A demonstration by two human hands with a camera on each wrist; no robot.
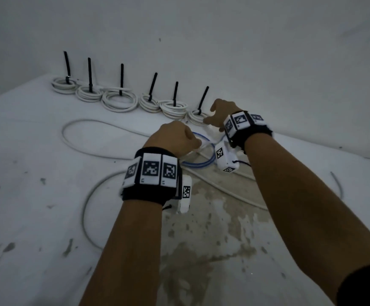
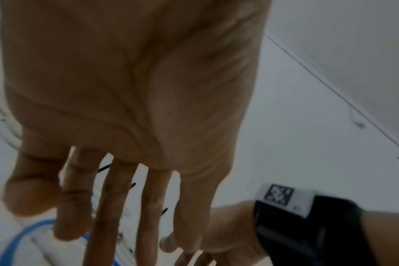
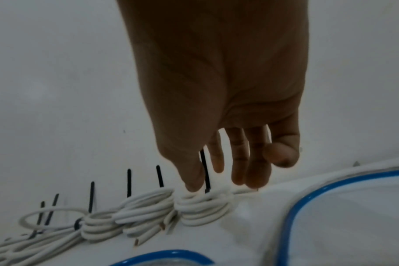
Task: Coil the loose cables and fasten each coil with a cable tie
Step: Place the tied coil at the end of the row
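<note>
Hands over a white, stained table [image 1: 36, 195], both wearing black wristbands with printed markers. Left hand [image 1: 175, 138] sits near the middle of the table, knuckles up, above a blue cable [image 1: 204, 164] looped on the surface; in the head view its fingers curl down at the loop, while the left wrist view shows fingers [image 2: 116, 207] extended and spread with the blue cable [image 2: 16, 239] below them, so whether it actually grips the cable cannot be told. Right hand [image 1: 220, 117] is farther back, beside the wall, fingers [image 3: 239, 158] straight and loosely spread, holding nothing; its fingertips reach down to the nearest white coil [image 3: 203, 207], and contact cannot be confirmed. Six white coils sit in a row along the wall, each with a black cable tie standing upright from it: leftmost coil [image 1: 63, 85], then onward to the rightmost coil [image 1: 196, 117] under the right hand, tie [image 1: 202, 99] leaning slightly. Neighbouring coils touch or nearly touch. Loose white cable [image 1: 86, 138] runs in a wide curve across the table in front of the coils, passing under the left hand and crossing the blue loop; further white strands [image 1: 223, 188] run between the forearms toward the right. Right wrist view shows the blue cable [image 3: 292, 216] as a large arc lying on the table beside a white strand. Short grey piece [image 1: 337, 184] lies apart at the far right.
</note>
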